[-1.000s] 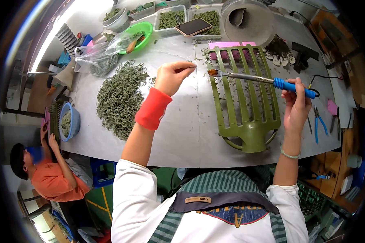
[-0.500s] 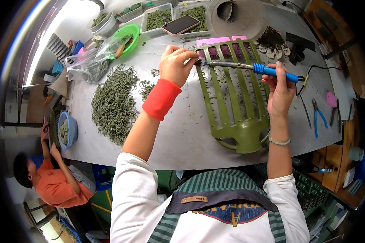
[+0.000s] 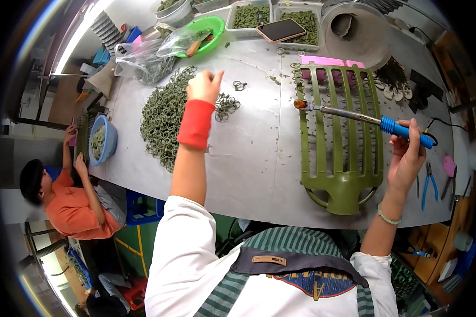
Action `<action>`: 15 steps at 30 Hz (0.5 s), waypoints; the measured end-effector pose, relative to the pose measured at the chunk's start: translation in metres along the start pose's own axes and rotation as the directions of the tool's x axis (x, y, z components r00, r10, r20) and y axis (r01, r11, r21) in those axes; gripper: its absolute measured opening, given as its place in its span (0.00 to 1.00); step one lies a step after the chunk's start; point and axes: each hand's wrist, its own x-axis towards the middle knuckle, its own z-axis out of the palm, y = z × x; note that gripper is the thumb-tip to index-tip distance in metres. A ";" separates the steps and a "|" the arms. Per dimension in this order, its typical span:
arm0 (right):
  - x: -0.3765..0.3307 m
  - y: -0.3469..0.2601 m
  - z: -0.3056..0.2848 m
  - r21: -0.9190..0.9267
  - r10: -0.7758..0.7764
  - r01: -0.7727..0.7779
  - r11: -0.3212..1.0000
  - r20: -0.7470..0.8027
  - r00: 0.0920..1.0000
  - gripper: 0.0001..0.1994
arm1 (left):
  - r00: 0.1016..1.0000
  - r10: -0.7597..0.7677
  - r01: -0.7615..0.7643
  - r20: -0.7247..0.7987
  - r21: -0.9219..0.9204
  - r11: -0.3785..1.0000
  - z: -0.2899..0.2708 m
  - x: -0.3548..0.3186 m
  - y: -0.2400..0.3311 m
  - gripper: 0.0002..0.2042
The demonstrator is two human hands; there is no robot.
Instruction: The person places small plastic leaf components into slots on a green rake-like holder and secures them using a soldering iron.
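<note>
Olive slatted frame (image 3: 339, 138); blue-handled iron (image 3: 366, 120); red wristband (image 3: 196, 124) (green rings (image 3: 161, 116)).

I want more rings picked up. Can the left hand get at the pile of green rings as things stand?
Probably yes: the left hand hovers right beside the pile of green rings, holds nothing visible, and nothing lies between them.

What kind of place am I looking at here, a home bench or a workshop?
Most likely a small assembly workshop. A heap of green rings covers the table, the right hand holds a soldering iron over a green slatted frame, and pliers lie nearby.
</note>
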 end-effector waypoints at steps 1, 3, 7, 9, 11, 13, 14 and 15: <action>0.000 0.001 0.000 -0.001 0.001 -0.001 1.000 0.003 1.000 0.12 | 0.994 -0.095 0.091 0.057 0.064 0.994 -0.002 -0.001 -0.010 0.23; -0.001 0.001 0.000 -0.014 0.010 -0.010 1.000 0.005 1.000 0.12 | 0.975 -0.162 0.143 0.153 0.124 0.982 0.008 -0.007 -0.016 0.21; -0.006 -0.002 0.006 -0.029 0.005 -0.005 1.000 0.002 1.000 0.12 | 0.968 -0.117 0.131 0.220 -0.049 0.990 0.013 -0.005 -0.032 0.18; -0.007 -0.002 0.005 -0.024 -0.005 0.005 1.000 0.001 1.000 0.13 | 0.959 -0.059 0.090 0.277 -0.101 0.991 0.012 -0.006 -0.032 0.18; -0.008 -0.005 0.004 -0.029 -0.015 0.015 0.999 -0.008 1.000 0.12 | 0.958 -0.061 0.082 0.281 -0.066 0.994 0.010 -0.012 -0.020 0.19; -0.010 -0.005 0.000 -0.020 0.002 -0.003 1.000 -0.024 1.000 0.12 | 0.978 -0.052 0.037 0.203 0.076 0.996 0.011 -0.018 -0.013 0.20; -0.011 -0.006 -0.002 -0.020 0.005 -0.005 1.000 -0.009 1.000 0.12 | 0.978 -0.046 0.032 0.203 0.071 0.997 0.010 -0.017 -0.012 0.20; -0.011 -0.010 -0.003 -0.022 -0.001 0.001 1.000 -0.013 1.000 0.12 | 0.966 -0.050 0.047 0.253 0.019 0.999 0.007 -0.015 -0.013 0.19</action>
